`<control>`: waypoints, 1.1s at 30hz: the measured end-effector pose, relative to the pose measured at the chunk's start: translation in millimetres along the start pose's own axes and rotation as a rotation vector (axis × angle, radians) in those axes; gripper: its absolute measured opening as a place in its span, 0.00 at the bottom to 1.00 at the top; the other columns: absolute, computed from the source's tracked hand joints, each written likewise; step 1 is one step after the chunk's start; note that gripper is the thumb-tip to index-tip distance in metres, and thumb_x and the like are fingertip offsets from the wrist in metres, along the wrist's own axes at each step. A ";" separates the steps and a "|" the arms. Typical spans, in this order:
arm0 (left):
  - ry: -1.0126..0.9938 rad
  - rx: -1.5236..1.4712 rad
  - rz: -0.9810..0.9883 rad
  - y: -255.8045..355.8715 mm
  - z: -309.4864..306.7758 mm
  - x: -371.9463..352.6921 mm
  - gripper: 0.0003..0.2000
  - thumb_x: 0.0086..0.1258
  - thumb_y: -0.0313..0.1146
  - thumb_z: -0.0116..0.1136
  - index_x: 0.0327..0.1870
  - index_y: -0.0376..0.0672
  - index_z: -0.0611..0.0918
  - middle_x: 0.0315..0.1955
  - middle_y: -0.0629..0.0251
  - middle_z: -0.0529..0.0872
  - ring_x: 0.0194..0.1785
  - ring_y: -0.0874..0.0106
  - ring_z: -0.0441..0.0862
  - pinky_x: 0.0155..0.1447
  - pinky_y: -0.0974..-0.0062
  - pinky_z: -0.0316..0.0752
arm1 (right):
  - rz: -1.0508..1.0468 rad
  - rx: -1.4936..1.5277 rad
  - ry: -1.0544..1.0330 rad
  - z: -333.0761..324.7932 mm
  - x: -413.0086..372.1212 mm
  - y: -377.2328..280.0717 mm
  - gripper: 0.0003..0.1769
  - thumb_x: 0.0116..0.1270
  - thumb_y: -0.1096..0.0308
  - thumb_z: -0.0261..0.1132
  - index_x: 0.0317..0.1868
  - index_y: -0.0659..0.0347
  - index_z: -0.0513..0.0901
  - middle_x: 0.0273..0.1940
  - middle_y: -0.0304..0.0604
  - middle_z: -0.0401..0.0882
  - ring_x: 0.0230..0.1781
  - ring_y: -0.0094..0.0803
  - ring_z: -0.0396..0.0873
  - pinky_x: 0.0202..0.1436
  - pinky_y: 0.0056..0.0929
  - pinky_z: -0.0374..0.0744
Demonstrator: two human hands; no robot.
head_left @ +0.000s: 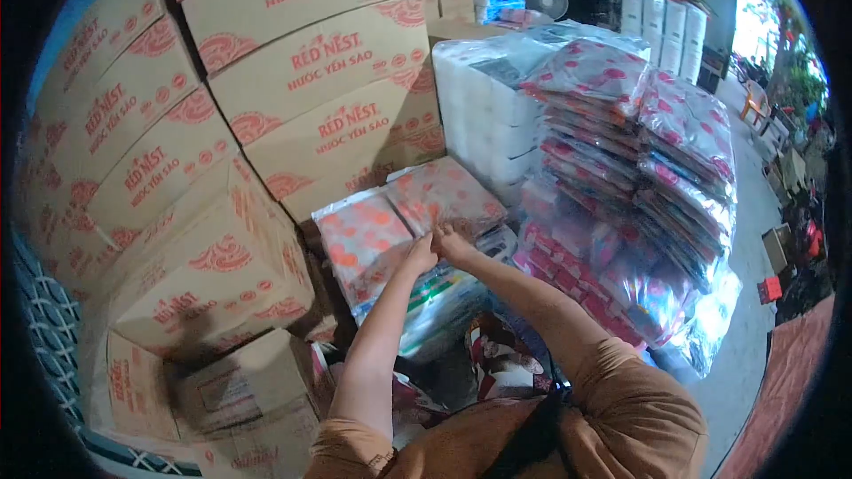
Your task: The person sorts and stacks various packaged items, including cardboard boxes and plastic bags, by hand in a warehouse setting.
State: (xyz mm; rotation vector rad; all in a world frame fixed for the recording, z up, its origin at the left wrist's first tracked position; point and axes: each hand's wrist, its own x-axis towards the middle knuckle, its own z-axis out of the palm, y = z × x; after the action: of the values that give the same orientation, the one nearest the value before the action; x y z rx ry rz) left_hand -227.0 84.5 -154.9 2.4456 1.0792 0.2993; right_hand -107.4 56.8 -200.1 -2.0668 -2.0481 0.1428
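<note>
My left hand and my right hand meet at the near edge of a clear-wrapped flat pack with orange dots. The fingers of both are closed in a pinch. What lies between them is too small to make out; it may be the wrapper's edge. Beside it on the left lies a second dotted pack, also in clear plastic. Both rest on a stack of plastic-wrapped goods with green and white showing through.
Printed cartons are piled high behind and to the left. On the right rises a stack of pink-dotted packs, with white wrapped bundles behind. An opened carton sits low at the left. Grey floor runs along the right.
</note>
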 end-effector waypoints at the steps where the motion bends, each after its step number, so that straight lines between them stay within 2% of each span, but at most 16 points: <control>1: -0.021 -0.031 -0.001 -0.3 -1.3 -0.4 0.26 0.49 0.29 0.51 0.54 0.40 0.68 0.46 0.46 0.74 0.52 0.55 0.71 0.55 0.66 0.66 | -0.067 -0.141 0.051 -1.4 3.7 0.2 0.21 0.51 0.59 0.59 0.47 0.52 0.71 0.53 0.50 0.66 0.59 0.50 0.58 0.55 0.51 0.61; 2: -0.097 -0.079 -0.054 -8.4 3.1 8.3 0.29 0.48 0.27 0.52 0.58 0.42 0.65 0.50 0.47 0.71 0.54 0.55 0.68 0.58 0.66 0.64 | -0.128 -0.060 0.093 -3.9 6.1 3.7 0.10 0.50 0.60 0.59 0.32 0.55 0.77 0.42 0.46 0.75 0.49 0.43 0.70 0.45 0.43 0.72; 5: 0.006 0.047 -0.072 -1.8 -5.1 4.0 0.32 0.48 0.26 0.51 0.60 0.43 0.61 0.54 0.49 0.67 0.57 0.54 0.65 0.60 0.65 0.62 | -0.060 0.051 0.081 -27.9 7.2 7.6 0.10 0.49 0.59 0.59 0.25 0.57 0.78 0.33 0.47 0.78 0.37 0.43 0.76 0.35 0.39 0.75; 9: 0.289 0.218 0.128 13.5 -30.6 -4.8 0.29 0.45 0.22 0.52 0.55 0.48 0.67 0.54 0.54 0.68 0.56 0.57 0.66 0.54 0.58 0.66 | -0.167 0.006 0.190 -73.5 5.9 14.5 0.12 0.50 0.58 0.58 0.31 0.55 0.79 0.29 0.48 0.78 0.30 0.45 0.77 0.33 0.40 0.75; 10: 0.281 0.223 0.140 3.7 -30.6 3.8 0.29 0.45 0.22 0.52 0.55 0.48 0.67 0.54 0.54 0.68 0.56 0.57 0.66 0.54 0.58 0.66 | -0.254 0.018 0.068 -97.5 6.1 9.7 0.13 0.51 0.58 0.57 0.34 0.54 0.79 0.30 0.49 0.78 0.31 0.46 0.77 0.33 0.40 0.75; 12: 0.202 0.181 0.181 -17.5 -26.2 26.5 0.24 0.46 0.22 0.51 0.50 0.47 0.73 0.54 0.54 0.67 0.55 0.56 0.67 0.53 0.57 0.67 | -0.325 0.037 -0.046 -127.3 -4.2 5.0 0.14 0.52 0.59 0.56 0.37 0.53 0.80 0.31 0.49 0.78 0.31 0.47 0.77 0.34 0.40 0.74; 13: 0.144 0.063 0.068 -14.4 -30.0 31.8 0.19 0.48 0.22 0.50 0.44 0.45 0.76 0.53 0.54 0.69 0.55 0.56 0.68 0.53 0.60 0.67 | -0.324 0.170 0.025 -136.3 -10.7 5.6 0.12 0.49 0.61 0.59 0.34 0.55 0.79 0.31 0.49 0.78 0.30 0.46 0.76 0.33 0.40 0.74; 15: 0.126 0.012 0.178 -14.5 -42.5 34.7 0.16 0.49 0.23 0.51 0.43 0.44 0.77 0.50 0.53 0.72 0.53 0.57 0.70 0.53 0.63 0.67 | -0.312 0.305 0.110 -136.6 -14.5 12.3 0.11 0.47 0.62 0.62 0.31 0.57 0.79 0.31 0.49 0.78 0.29 0.45 0.75 0.32 0.39 0.73; 18: 0.109 -0.190 0.362 19.8 -78.1 23.2 0.11 0.54 0.28 0.55 0.39 0.38 0.78 0.37 0.55 0.81 0.44 0.67 0.77 0.49 0.73 0.69 | -0.530 0.049 0.401 -97.1 8.1 43.5 0.12 0.49 0.62 0.58 0.32 0.58 0.81 0.27 0.50 0.79 0.28 0.48 0.77 0.36 0.39 0.74; 20: -0.121 0.004 0.157 26.2 -105.4 35.4 0.13 0.54 0.30 0.57 0.42 0.40 0.78 0.35 0.60 0.81 0.40 0.73 0.77 0.48 0.75 0.69 | -0.413 0.258 0.125 -102.1 15.1 55.2 0.13 0.47 0.63 0.59 0.30 0.63 0.81 0.26 0.50 0.79 0.27 0.48 0.76 0.34 0.40 0.74; 21: -0.163 0.080 0.342 24.0 -116.4 47.0 0.14 0.54 0.30 0.57 0.43 0.43 0.78 0.31 0.67 0.81 0.32 0.77 0.75 0.39 0.78 0.71 | -0.403 0.260 0.138 -116.3 8.7 55.8 0.13 0.47 0.63 0.59 0.30 0.63 0.81 0.26 0.50 0.79 0.27 0.48 0.76 0.34 0.40 0.74; 23: -0.353 0.012 0.015 76.1 -158.0 36.4 0.10 0.55 0.33 0.57 0.39 0.45 0.80 0.29 0.69 0.82 0.32 0.75 0.77 0.34 0.77 0.71 | -0.091 0.311 -0.070 -203.3 -37.1 22.4 0.22 0.39 0.67 0.63 0.40 0.62 0.79 0.38 0.50 0.78 0.36 0.41 0.77 0.40 0.36 0.72; 24: -0.405 -0.106 -0.048 88.6 -172.2 39.0 0.09 0.56 0.34 0.56 0.37 0.45 0.80 0.26 0.72 0.79 0.27 0.78 0.76 0.28 0.78 0.71 | -0.151 0.113 -0.130 -205.9 -20.2 38.3 0.19 0.45 0.57 0.62 0.32 0.64 0.80 0.31 0.50 0.79 0.28 0.40 0.76 0.30 0.39 0.73; 26: -0.462 -0.001 0.094 117.1 -207.9 52.4 0.08 0.57 0.35 0.56 0.35 0.44 0.79 0.23 0.72 0.77 0.26 0.79 0.75 0.25 0.80 0.70 | -0.349 0.078 -0.132 -245.9 -11.8 55.0 0.19 0.44 0.56 0.64 0.30 0.65 0.80 0.28 0.49 0.79 0.25 0.36 0.75 0.28 0.37 0.73; 30: -0.305 0.033 0.040 244.8 -276.2 13.6 0.09 0.57 0.36 0.55 0.37 0.44 0.77 0.23 0.70 0.76 0.28 0.78 0.75 0.27 0.81 0.71 | -0.346 -0.153 0.100 -363.9 -59.1 62.2 0.14 0.47 0.61 0.62 0.28 0.65 0.79 0.23 0.47 0.77 0.21 0.32 0.70 0.26 0.36 0.71; 33: -0.135 0.160 0.302 315.3 -306.7 -6.2 0.10 0.57 0.34 0.54 0.40 0.45 0.79 0.25 0.71 0.78 0.27 0.78 0.75 0.27 0.80 0.71 | -0.223 -0.116 0.300 -444.9 -135.2 54.7 0.12 0.49 0.63 0.60 0.28 0.65 0.78 0.23 0.48 0.77 0.21 0.36 0.71 0.27 0.36 0.71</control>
State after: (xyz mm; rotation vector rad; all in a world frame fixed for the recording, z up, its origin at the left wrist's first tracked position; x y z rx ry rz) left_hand -140.7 -11.7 265.6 2.7288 0.7001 0.1422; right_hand 44.5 -118.9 206.4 -1.7731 -2.1160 -0.3115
